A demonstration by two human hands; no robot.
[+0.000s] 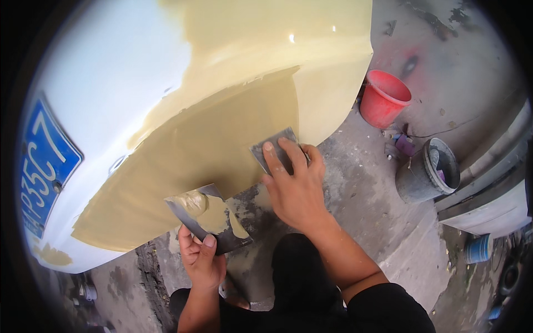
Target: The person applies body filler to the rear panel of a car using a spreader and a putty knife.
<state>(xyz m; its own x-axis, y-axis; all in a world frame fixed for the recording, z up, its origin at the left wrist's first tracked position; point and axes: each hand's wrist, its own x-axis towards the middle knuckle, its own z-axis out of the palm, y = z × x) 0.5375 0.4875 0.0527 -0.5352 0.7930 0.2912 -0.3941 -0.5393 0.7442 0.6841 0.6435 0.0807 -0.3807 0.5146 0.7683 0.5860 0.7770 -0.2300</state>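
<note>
A white car bumper (139, 50) fills the upper left, with a broad area of tan body filler (194, 144) spread over it. My right hand (297, 191) grips a grey putty spreader (268, 145), fingers pressed flat on its back. That spreader lies against the filler near its right end. Below the bumper's lower edge, my left hand (202, 261) holds a dark flat putty plate (225, 240) by its near edge, thumb on top. A lump of tan putty (194, 203) sits on the plate's far left part, with more smeared beside it.
A blue licence plate (53, 161) is fixed to the bumper at the left. On the stained concrete floor (355, 222) to the right stand a red bucket (384, 100) and a dirty grey bucket (426, 172). Farther right are a white panel (488, 211) and a blue can (478, 248).
</note>
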